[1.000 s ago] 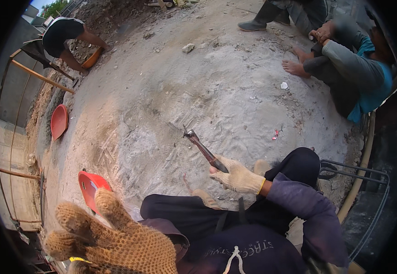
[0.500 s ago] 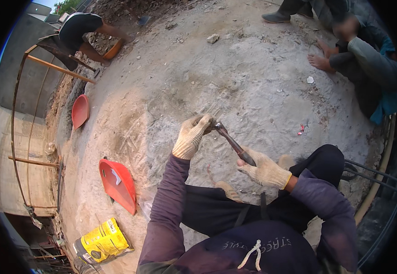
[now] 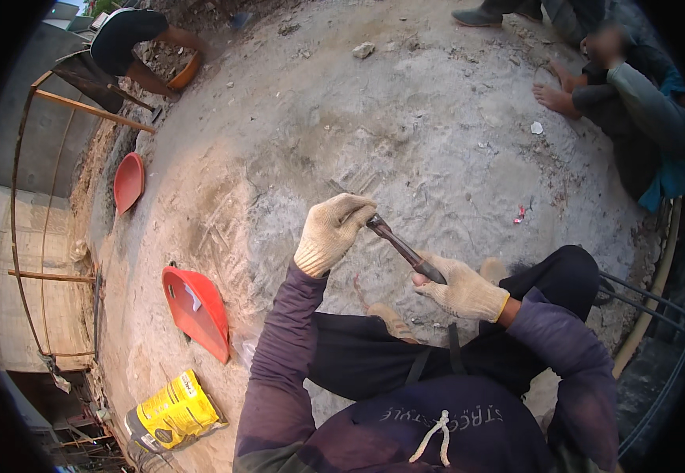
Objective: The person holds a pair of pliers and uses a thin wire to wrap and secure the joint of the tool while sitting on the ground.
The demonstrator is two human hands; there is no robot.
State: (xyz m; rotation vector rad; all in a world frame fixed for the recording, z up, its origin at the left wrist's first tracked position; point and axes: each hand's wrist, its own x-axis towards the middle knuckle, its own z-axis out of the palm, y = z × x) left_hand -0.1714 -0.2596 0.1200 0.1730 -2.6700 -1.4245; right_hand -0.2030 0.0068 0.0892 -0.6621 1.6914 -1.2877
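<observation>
A pair of pincers [image 3: 402, 246] with dark, reddish-brown handles slants across in front of me. My right hand [image 3: 464, 290], in a cream knitted glove, is wrapped round the handle end, its thumb along the grip. At the jaw end, the gloved fingers of my left hand [image 3: 334, 230] are bent and pinched together against the head of the tool. They hide most of the jaws, and anything small between them cannot be made out. Both hands are held above the ground in front of my folded legs [image 3: 382, 359].
Rough grey ground spreads ahead. To the left lie a red scoop-shaped pan [image 3: 200, 315], another red pan [image 3: 128, 183] and a yellow bag [image 3: 175, 414]. A person bends over an orange pan [image 3: 186, 71] at the far left; another person [image 3: 634, 110] sits at the right, near bars [image 3: 646, 303].
My left hand has turned slightly, its fingers now covering more of the tool's head. The pincers and my right hand have barely shifted. The surroundings slid a little left in view.
</observation>
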